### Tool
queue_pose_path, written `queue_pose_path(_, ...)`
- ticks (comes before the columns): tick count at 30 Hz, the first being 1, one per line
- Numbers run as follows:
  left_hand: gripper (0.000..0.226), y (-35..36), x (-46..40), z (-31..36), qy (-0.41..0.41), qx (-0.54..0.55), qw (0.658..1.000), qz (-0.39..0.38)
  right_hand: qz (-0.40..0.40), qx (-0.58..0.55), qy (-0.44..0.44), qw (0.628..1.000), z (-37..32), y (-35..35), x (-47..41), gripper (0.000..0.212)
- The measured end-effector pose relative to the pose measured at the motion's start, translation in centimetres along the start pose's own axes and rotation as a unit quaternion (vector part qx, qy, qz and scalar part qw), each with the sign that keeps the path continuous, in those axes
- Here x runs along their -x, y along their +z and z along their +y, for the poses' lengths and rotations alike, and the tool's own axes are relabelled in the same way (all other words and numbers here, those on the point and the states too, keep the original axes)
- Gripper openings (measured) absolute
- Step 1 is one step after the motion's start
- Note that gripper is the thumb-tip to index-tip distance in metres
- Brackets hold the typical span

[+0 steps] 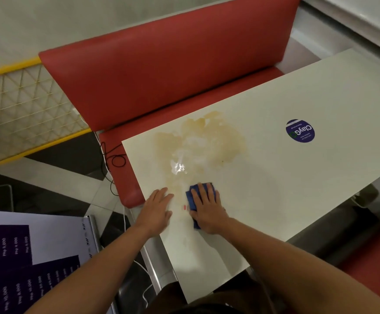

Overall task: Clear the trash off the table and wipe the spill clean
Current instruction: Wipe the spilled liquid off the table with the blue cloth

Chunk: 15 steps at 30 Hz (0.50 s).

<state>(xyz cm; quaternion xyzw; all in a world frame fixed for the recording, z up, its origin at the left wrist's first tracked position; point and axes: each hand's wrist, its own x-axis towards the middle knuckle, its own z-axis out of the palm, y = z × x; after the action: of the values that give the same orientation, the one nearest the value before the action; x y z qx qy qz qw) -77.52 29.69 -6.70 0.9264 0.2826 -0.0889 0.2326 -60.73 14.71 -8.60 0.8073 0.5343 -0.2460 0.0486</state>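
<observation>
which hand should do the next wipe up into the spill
Right. The right hand already presses flat on the blue cloth at the near edge of the tan spill. The left hand lies bare on the table, bracing beside it.

Ahead of the right hand's fingertips the white table lies flat and open; only the tan spill wets it, and a round blue sticker sits flat, far to their right. The left hand lies just beside, leaving a narrow gap. Beyond the far edge rises a red bench backrest.
</observation>
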Motion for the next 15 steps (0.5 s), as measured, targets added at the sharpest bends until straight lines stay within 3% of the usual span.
queue_pose_path(3,0.062,0.5,0.2,-0.2,-0.01,-0.005,1.0,-0.009,0.04,0.034,-0.046,0.998,-1.4,4.4,5.1,0.071)
queue_pose_path(6,0.062,0.7,0.1,-0.2,-0.008,-0.013,1.0,-0.013,0.027,0.067,-0.092,0.993,-2.6,6.8,9.1,0.07)
queue_pose_path(10,0.062,0.3,-0.1,-0.5,0.001,-0.006,1.0,-0.017,0.023,0.087,-0.112,0.99,-1.5,5.1,7.0,0.073)
queue_pose_path(15,0.062,0.4,0.4,-1.1,0.011,0.005,1.0,-0.011,0.021,0.004,0.019,1.0,-1.6,2.0,0.2,0.07)
